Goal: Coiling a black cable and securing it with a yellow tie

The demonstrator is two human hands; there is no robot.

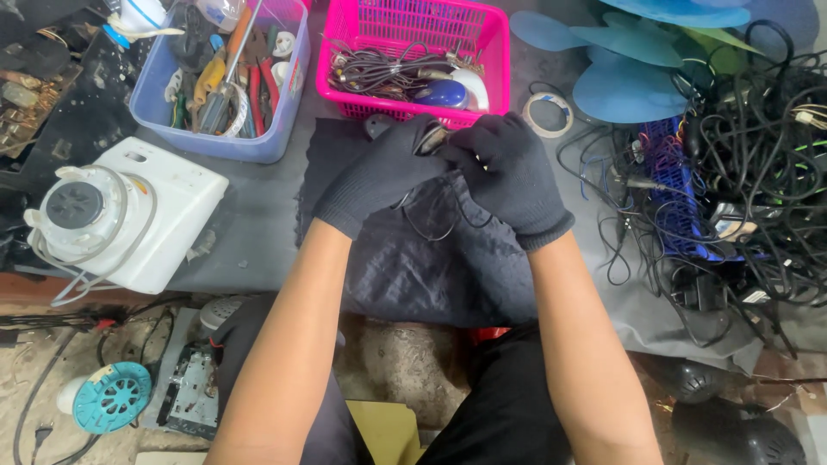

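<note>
Your left hand (379,172) and right hand (508,172), both in black gloves, are closed together on a small dark part (428,138) at the centre of the view, above the dark cloth (413,258) on the desk (258,198). A thin wire (431,226) loops down toward 6 o'clock. The pink basket (405,52) lies at 12 o'clock. The fingers hide most of the part; its long axis cannot be determined.

Bare bench (258,224) is lying open at nine o'clock of the hands, between the cloth (431,267) and the white casing (129,215). At twelve o'clock the pink basket (409,56) is blocking the way, with the blue bin (228,86) at eleven. At three o'clock the cable tangle (732,172) is crowding the bench.
</note>
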